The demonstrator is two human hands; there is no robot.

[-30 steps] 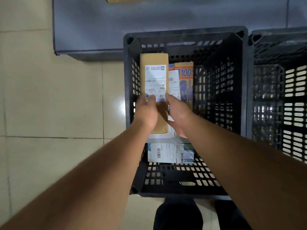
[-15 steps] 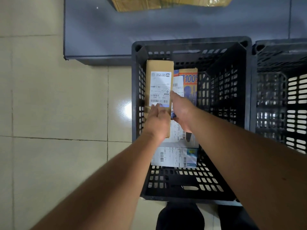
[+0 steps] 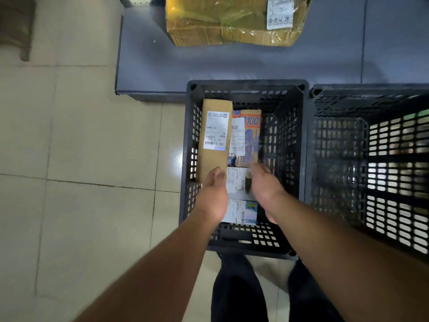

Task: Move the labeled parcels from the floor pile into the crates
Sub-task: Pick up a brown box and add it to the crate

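A grey platform (image 3: 232, 66) crosses the upper frame, bearing a taped box (image 3: 222, 22) with a label, not yet crated. Below it, mid-frame, the left crate (image 3: 304, 145) holds several parcels; the right crate (image 3: 371, 103) looks empty as far as shown. A tall brown parcel (image 3: 214, 145) stands against the left wall, beside an orange parcel (image 3: 249, 135). The left hand (image 3: 214, 196), fingers relaxed, touches the brown parcel's lower end; the right hand (image 3: 264, 184) hovers, released, gripping nothing.

The right hand (image 3: 264, 182) is motion-blurred, the left hand (image 3: 214, 194) hides the brown parcel's (image 3: 214, 156) near end, and the frame's edges crop the taped box (image 3: 222, 22) and the right crate (image 3: 371, 159).
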